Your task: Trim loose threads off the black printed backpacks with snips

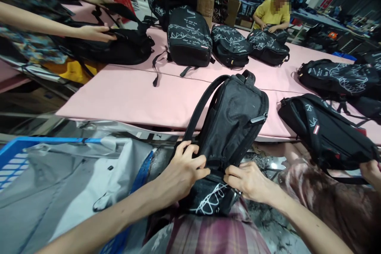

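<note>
A black backpack [232, 115] leans from my lap up against the edge of the pink table [131, 99]. Its top handle and one strap stick up, and white looped lines mark the part nearest me. My left hand [190, 166] is closed on the fabric at the left of its middle. On the right, my right hand [247, 178] pinches the same fold with bent fingers. Both hands are near each other, with a dark opening or seam between them. What lies inside the backpack is hidden.
Several black backpacks with white scribbles, such as this upright one [190, 35], stand along the table. Another person's hands [101, 31] handle a black bag at left. A hand [372, 172] holds a backpack [327, 135] at right. A blue crate [18, 158] with grey cloth is beside me.
</note>
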{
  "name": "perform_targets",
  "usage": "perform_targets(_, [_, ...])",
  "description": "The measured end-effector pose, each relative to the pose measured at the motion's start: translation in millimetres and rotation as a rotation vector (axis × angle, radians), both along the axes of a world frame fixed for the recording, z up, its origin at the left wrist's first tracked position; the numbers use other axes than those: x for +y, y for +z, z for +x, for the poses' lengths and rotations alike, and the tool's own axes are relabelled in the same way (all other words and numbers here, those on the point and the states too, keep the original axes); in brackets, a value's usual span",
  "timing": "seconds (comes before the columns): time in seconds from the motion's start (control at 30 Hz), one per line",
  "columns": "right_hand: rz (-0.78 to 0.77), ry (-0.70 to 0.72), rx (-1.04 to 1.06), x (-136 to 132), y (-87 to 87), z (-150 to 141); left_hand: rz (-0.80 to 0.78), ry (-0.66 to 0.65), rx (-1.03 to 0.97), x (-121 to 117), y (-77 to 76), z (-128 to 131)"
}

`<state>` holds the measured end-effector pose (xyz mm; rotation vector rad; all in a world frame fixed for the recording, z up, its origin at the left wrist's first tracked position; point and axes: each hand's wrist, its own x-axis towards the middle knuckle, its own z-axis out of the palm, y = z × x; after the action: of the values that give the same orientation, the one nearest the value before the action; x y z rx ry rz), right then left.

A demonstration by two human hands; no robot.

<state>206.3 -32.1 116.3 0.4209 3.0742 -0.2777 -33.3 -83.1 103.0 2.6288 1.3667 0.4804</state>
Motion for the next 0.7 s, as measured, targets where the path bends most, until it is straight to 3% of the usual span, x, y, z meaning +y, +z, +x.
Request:
perform_targets(0.1, [-0.007,0.002,0.028,1.2,-0.7,-0.1,0.024,0.035,0.056,1.4,5.1,5.0])
perform_targets(0.2, [-0.051,-0.02,0.1,0.0,-4.1,-0.1,-0.003,0.031,-0.014,1.7,2.7,3.2])
perform_targets(0.37, [-0.208,-0.131,0.438,-4.8,-3.9,-6.7,-0.135,0.023,-0.343,4.5,-6.4,-13.9])
perform_targets(0.43, [-0.288,-0.246,0.646,0.2,-2.1,-8.7,-0.167,0.091,-0.513,8.9,-17.5,-28.7])
perform_targets(0.5, [-0.363,-0.484,0.847,13.4,-7.7,-7.2,-0.17,0.337,-0.677,13.1,-37.4,-49.4])
perform_targets(0.57, [-0.467,-0.762,0.961,34.0,-27.2,-3.7,-0.139,0.729,-0.797,13.9,-64.1,-72.8])
perform_targets(0.63, [-0.625,-0.989,0.965,57.4,-60.2,-3.0,-0.2,1.081,-0.892,9.1,-91.9,-91.8])
perform_targets(0.7, [-0.78,-1.182,0.95,76.6,-98.6,-8.8,-0.466,1.247,-1.053,-0.2,-114.3,-99.9])
